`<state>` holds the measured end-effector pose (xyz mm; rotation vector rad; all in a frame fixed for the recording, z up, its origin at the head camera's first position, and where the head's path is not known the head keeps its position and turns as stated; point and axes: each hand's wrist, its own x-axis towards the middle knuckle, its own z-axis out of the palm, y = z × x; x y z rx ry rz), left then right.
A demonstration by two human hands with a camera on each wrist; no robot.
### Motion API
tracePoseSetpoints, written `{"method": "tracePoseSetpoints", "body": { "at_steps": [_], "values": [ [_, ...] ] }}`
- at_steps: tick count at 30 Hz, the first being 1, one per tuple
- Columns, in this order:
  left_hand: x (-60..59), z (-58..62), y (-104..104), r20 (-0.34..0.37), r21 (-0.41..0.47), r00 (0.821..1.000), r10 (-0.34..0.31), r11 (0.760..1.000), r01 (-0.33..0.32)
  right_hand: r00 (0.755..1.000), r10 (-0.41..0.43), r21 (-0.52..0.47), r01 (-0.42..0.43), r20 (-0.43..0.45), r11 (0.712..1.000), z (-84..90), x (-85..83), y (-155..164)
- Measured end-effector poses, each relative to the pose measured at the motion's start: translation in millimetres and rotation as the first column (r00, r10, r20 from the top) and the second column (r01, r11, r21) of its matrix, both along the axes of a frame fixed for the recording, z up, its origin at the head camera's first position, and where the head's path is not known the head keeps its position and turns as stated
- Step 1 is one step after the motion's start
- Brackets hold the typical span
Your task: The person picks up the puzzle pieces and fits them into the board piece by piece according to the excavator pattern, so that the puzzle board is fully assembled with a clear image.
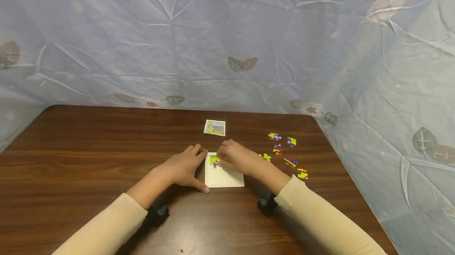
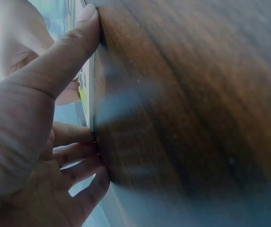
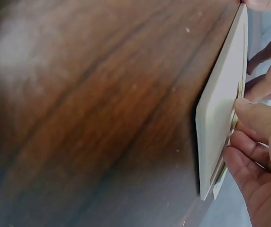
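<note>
Dark wood-grain worktop (image 1: pixel 89 160), backed by a pale blue leaf-print sheet (image 1: pixel 249 30). Right hand (image 1: pixel 236 158): fingers curled down over the far-left corner of the white puzzle tray (image 1: pixel 227 179), pinching or pressing a green-and-purple puzzle piece (image 1: pixel 214 161) there; exact grip is hidden by the knuckles in the head view. Right wrist view shows the thumb (image 3: pixel 261 120) lying on the tray edge (image 3: pixel 218 123), other fingers below it. Left hand (image 1: pixel 185 168): fingers together and fairly straight, braced against the tray's left edge, thumb (image 1: pixel 200 186) out along the near-left corner; left wrist view shows the thumb (image 2: pixel 62 54) and fingertips (image 2: pixel 85 151) touching that edge, holding nothing. Tray lies flat at worktop centre, between both hands. Loose coloured pieces (image 1: pixel 284 154) are scattered to the right of the right hand, near but apart from the tray, one yellow piece (image 1: pixel 265 156) just beside the right wrist. Small reference picture card (image 1: pixel 215 127) lies beyond the tray, apart from it. Both arms in cream sleeves (image 1: pixel 320 215), dark wrist-mounted units (image 1: pixel 267 203) at the cuffs.
</note>
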<state>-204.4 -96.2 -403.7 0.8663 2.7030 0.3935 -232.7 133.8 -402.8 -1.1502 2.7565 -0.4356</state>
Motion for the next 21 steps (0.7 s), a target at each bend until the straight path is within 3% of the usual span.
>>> {"method": "tracePoseSetpoints", "body": {
  "at_steps": [14, 21],
  "values": [
    [-0.8, -1.2, -0.4, 0.015, -0.003, 1.0, 0.009, 1.0, -0.009, 0.999, -0.032, 0.027, 0.032, -0.023, 0.999, -0.3, 2.7, -8.1],
    [0.3, -0.8, 0.4, 0.015, 0.0, 1.0, 0.01, 1.0, -0.01, 0.999, -0.044, -0.025, 0.044, 0.006, 0.999, -4.0, -0.3, -7.7]
  ]
}}
